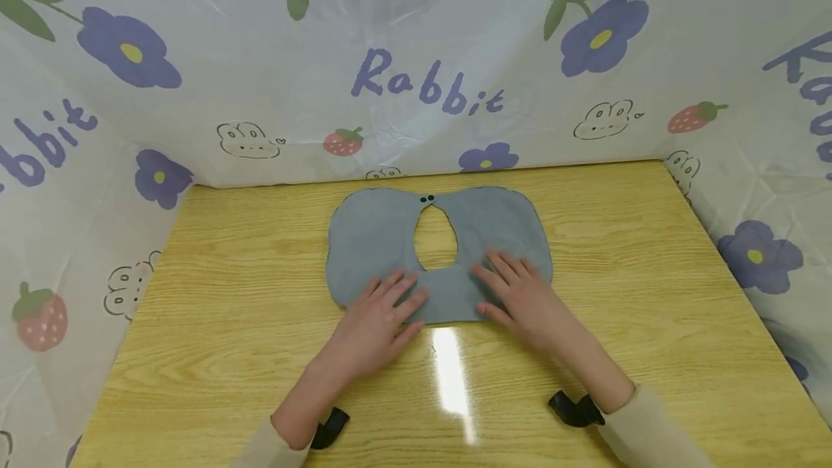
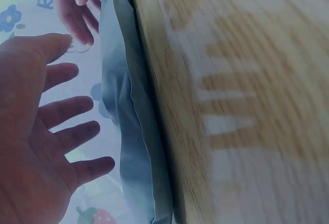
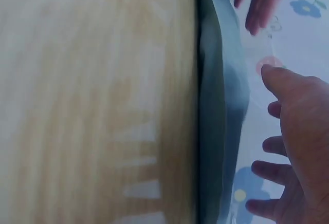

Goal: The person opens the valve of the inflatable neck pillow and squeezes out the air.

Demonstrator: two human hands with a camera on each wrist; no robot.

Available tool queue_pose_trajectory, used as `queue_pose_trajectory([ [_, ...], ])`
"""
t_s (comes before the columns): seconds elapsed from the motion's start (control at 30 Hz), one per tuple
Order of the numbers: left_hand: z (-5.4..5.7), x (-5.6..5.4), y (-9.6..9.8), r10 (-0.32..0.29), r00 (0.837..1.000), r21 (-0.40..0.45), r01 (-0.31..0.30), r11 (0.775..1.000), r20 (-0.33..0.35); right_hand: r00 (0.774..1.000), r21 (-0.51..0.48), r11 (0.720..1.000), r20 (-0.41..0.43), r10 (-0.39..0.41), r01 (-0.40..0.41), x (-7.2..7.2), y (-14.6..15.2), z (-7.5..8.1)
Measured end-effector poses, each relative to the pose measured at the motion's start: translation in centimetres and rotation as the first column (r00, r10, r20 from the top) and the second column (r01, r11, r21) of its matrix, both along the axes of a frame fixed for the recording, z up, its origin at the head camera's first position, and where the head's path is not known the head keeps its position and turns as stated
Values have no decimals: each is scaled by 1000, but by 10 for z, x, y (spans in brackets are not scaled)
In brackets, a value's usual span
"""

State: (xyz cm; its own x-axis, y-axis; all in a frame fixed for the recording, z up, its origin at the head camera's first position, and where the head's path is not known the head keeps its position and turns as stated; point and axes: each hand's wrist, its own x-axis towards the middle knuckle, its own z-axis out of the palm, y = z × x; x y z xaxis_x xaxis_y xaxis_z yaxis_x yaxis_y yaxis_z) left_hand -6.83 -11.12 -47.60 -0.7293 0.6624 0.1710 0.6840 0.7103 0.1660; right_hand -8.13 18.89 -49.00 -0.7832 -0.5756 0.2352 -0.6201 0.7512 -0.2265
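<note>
1. While the grey cloth (image 1: 370, 230) lies flat at the centre of the head frame, the left hand (image 1: 373, 327) and right hand (image 1: 536, 305) hang just above its lower part, fingers spread, gripping nothing.
2. If either hand pressed and dragged unevenly, the thin-looking fabric could ruck or skew; a sideways tug might strain the join by the dark dots (image 1: 431, 198).
3. Both hands hide stretches of the lower edge; the right wrist view is blurred, and each wrist frame's top cuts off the opposite hand.

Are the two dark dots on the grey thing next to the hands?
No, the dots sit at the far edge of the grey thing.
</note>
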Motion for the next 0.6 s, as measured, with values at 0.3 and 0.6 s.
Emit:
queue_pose_trajectory([
  [0.3, -5, 0, 5, -36, 999, -28, 36, 999, 1, 994, 45, 994, 32, 102, -104, 10, -14, -12],
  [0.6, -13, -1, 6, -48, 999, -50, 47, 998, -21, 994, 76, 993, 65, 90, -95, 12, -13, -19],
])
